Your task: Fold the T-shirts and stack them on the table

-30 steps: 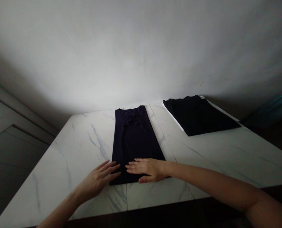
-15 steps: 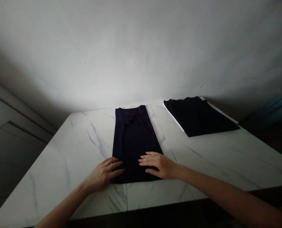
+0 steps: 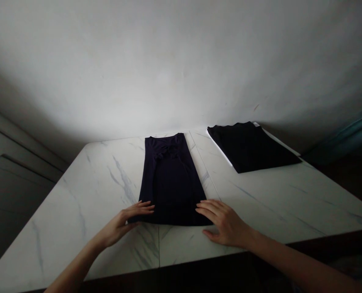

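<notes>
A dark navy garment (image 3: 174, 183) lies folded into a long panel on the table, its near end wider than its far end. Gathered, wrinkled cloth shows near its far end. At the near left corner my left hand (image 3: 124, 221) has its fingers stretched over the cloth, the thumb apart below them. My right hand (image 3: 225, 224) rests its fingertips on the near right corner, with the thumb spread on the bare table just below the hem. Both hands are open.
The garment lies on a white marble-patterned table (image 3: 101, 211) set against a pale wall (image 3: 168, 73). A stack of folded black cloth (image 3: 251, 148) with white edges lies at the back right. A panelled door or cabinet (image 3: 12, 195) stands at the left.
My hands have moved apart, the left one leftward and the right one rightward and nearer. The garment's near end is spread wider than before. The view has shifted slightly.
</notes>
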`<state>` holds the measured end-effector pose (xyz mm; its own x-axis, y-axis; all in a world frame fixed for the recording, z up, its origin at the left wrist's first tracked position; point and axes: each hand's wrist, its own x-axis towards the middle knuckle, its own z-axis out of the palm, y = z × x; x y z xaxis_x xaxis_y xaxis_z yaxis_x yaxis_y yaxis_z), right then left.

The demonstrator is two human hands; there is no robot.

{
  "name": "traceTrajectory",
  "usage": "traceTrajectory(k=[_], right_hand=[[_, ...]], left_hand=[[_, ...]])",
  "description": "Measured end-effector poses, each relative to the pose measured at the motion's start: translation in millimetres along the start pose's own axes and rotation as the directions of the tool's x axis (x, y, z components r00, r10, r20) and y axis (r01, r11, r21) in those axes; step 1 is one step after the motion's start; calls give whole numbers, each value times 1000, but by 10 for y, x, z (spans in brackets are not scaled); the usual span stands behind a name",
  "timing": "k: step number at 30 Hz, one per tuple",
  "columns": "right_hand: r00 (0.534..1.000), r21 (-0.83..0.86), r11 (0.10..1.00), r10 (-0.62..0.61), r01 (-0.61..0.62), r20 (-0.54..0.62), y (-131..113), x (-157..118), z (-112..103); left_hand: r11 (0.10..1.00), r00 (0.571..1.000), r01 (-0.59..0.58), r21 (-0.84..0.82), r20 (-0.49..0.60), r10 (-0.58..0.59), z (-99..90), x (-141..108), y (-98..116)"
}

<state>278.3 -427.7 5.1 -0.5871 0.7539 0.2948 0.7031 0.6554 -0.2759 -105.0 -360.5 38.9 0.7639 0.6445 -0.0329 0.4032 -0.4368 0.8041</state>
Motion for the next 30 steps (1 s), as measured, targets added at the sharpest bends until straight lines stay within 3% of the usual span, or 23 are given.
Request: traceTrajectory(k=[6,10,14,20,24,30], right_hand=[[966,-147,959,223,-241,-132,-320,198,200],[952,-178,940,265,-290,-153,-438,300,255],[969,-131,963,219,-234,-118,-296,297,213],[998,148,987,-61,64,-28,230,166,27],[998,273,961,-46,32,44,341,21,-129],[975,399,916,-49,-43,216,85,-177,-400]], left_hand=[[999,997,46,19,-59,-45,-8,41,95],[996,995,75,45,-72,-72,-33,39,81],[996,995,73,47,-73,-70,-58,37,73],[978,999,-30,208,24,25,28,34,93],[941,984,-133,313,154,88,145,-33,211],[962,958,-113,248,284,39,187,-198,639]])
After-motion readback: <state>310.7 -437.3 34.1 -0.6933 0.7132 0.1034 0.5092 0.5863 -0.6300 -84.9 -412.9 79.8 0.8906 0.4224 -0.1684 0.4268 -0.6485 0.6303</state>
